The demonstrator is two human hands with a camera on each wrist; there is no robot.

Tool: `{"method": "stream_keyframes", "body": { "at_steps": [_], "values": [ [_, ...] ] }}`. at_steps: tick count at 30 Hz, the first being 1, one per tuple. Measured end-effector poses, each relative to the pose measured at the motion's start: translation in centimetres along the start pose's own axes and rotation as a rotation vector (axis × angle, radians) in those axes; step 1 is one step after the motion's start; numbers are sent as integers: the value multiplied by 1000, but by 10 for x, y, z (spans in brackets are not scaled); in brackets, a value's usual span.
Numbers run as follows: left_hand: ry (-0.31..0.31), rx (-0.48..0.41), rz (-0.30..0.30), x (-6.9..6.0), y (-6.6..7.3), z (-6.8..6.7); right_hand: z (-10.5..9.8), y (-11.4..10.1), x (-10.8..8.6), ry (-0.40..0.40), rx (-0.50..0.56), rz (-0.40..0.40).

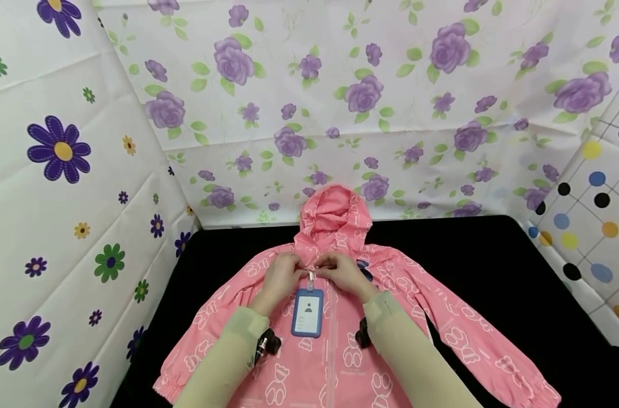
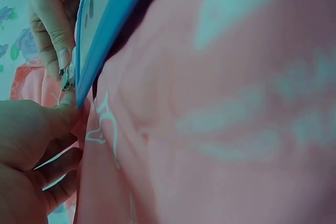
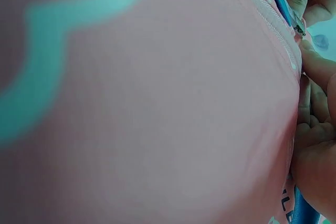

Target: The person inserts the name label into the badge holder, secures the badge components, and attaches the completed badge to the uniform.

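Note:
A pink hooded jacket with white bear outlines lies spread out, front up. On its upper front, a blue-framed badge holder with a white card hangs from a small metal clip. My left hand pinches at the clip from the left side. From the right, my right hand pinches the jacket fabric beside the clip, below the hood. In the left wrist view, both thumbs meet close to the clip. The exact grip under the fingertips is partly hidden.
A black tabletop lies under the jacket. Behind stands a white cloth with purple roses. Flower-print cloth hangs at the left, dotted cloth at the right. The jacket's sleeves spread outward.

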State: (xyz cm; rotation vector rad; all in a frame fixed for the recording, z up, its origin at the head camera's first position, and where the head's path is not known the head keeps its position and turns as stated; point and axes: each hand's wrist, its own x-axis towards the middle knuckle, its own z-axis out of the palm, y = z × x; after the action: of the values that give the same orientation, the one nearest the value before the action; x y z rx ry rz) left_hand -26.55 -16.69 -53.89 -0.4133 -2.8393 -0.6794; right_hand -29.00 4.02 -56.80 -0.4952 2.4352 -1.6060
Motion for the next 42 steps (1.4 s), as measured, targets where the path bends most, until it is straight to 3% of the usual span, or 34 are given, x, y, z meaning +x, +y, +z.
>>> {"method": "stream_keyframes", "body": {
  "at_steps": [7, 12, 15, 25, 31, 36, 42],
  "values": [
    [5, -70, -14, 1, 0, 0, -3, -2, 0, 7, -31, -11],
    [-3, -129, 40, 3, 0, -1, -5, -2, -1, 22, -47, -4],
    [-9, -123, 66, 5, -1, -1, -4, -1, -1, 20, -35, -21],
    [8, -123, 51, 4, 0, 1, -1, 1, -1, 29, -9, -14],
    [-2, -143, -7, 2, 1, 2, -1, 3, -2, 63, -14, 15],
    [-22, -108, -50, 0, 2, 2, 0, 4, -4, 99, -61, 2],
    [-22, -49, 5, 1, 1, 1, -1, 3, -3, 79, -115, -27]
  ]
}}
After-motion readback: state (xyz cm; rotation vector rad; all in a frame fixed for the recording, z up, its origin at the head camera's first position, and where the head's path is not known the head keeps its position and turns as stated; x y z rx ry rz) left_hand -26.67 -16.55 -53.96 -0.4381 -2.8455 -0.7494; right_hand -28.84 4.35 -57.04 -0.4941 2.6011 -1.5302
